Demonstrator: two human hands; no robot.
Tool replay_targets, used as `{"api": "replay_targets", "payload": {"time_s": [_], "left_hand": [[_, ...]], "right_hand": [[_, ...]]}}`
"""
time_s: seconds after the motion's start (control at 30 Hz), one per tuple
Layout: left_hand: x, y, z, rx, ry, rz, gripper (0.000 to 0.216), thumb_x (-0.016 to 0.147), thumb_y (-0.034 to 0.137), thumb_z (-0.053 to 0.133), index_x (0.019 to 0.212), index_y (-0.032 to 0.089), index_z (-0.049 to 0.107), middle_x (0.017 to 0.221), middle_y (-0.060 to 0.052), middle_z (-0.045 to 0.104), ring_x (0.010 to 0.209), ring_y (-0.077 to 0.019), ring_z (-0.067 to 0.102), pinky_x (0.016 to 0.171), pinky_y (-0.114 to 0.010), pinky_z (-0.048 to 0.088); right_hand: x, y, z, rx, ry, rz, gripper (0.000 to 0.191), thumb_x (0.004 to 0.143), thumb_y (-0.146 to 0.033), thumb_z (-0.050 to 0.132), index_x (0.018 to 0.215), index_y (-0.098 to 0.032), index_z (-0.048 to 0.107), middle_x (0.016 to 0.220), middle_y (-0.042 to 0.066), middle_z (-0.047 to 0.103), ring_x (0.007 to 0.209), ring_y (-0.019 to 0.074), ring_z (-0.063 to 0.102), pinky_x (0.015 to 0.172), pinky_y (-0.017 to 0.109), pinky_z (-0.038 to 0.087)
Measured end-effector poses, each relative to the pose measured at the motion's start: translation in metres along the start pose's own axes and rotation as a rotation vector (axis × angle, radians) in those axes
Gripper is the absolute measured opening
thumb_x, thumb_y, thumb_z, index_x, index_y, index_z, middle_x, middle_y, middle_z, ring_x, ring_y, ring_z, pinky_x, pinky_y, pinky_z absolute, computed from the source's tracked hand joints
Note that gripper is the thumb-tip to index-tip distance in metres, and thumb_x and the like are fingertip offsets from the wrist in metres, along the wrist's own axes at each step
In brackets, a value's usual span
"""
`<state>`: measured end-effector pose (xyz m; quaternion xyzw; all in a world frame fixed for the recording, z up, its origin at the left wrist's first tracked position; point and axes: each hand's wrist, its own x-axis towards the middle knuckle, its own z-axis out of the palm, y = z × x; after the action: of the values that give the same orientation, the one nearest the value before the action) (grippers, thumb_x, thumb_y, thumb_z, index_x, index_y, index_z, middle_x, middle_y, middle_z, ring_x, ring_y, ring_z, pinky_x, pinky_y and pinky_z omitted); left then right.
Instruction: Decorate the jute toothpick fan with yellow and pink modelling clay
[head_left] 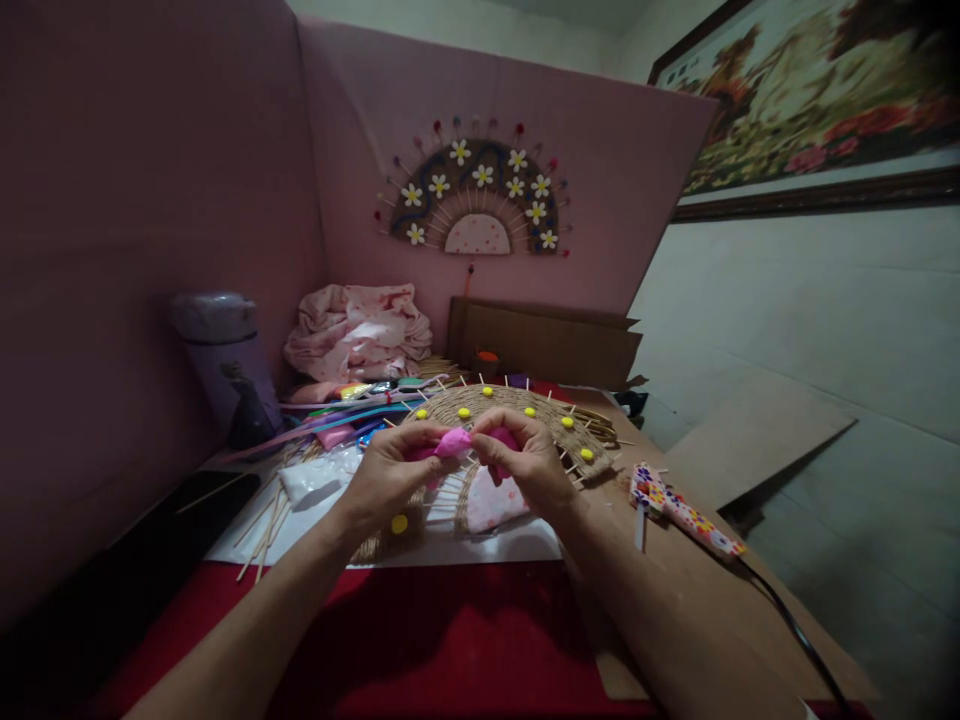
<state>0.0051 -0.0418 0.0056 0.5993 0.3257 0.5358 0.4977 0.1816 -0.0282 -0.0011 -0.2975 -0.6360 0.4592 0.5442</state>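
So on my feed the left hand (pixel 394 462) is pinching a pink lump (pixel 453 443) over the fan (pixel 510 402), and the right hand (pixel 529 458) grips its other end (more pink shows behind those fingers, can't tell if it's one piece). Glue gun (pixel 684 514)'s right of the fan, sticks (pixel 268 520) left.

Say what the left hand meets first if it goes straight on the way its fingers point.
Likely the fingertips of the right hand, just beyond the pink piece that the left hand pinches. Exact depth is unclear from this one view.
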Motion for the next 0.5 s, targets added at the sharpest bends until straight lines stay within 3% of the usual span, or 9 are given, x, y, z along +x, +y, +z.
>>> {"api": "replay_targets", "payload": {"time_s": [0.07, 0.23, 0.5], "left_hand": [[0.0006, 0.0009, -0.0001, -0.011, -0.014, -0.004, 0.024, 0.058, 0.027, 0.087, 0.076, 0.014, 0.078, 0.073, -0.004, 0.072, 0.064, -0.0105, 0.059, 0.059, -0.020, 0.048], [0.0014, 0.0003, -0.0005, -0.015, -0.019, -0.019, 0.020, 0.059, 0.025, 0.085, 0.076, 0.017, 0.081, 0.074, -0.004, 0.074, 0.067, -0.0113, 0.060, 0.063, -0.021, 0.048], [-0.0001, 0.0013, -0.0008, 0.057, -0.070, -0.044, 0.016, 0.065, 0.030, 0.080, 0.075, 0.016, 0.080, 0.065, -0.003, 0.068, 0.061, -0.0109, 0.054, 0.058, -0.022, 0.045]], "right_hand": [[-0.0004, -0.0019, -0.0010, -0.103, 0.001, -0.108, 0.021, 0.079, -0.037, 0.075, 0.075, -0.018, 0.065, 0.067, -0.003, 0.055, 0.048, 0.0062, 0.046, 0.040, 0.020, 0.037], [-0.0023, -0.0028, -0.0020, -0.311, 0.000, -0.500, 0.002, 0.086, -0.019, 0.067, 0.085, -0.021, 0.069, 0.082, 0.001, 0.060, 0.078, 0.0138, 0.057, 0.068, 0.028, 0.049], [-0.0049, -0.0023, -0.0031, -0.439, -0.026, -0.673, 0.027, 0.088, -0.007, 0.063, 0.104, -0.028, 0.071, 0.087, 0.001, 0.058, 0.082, 0.0136, 0.056, 0.073, 0.029, 0.048]]}}
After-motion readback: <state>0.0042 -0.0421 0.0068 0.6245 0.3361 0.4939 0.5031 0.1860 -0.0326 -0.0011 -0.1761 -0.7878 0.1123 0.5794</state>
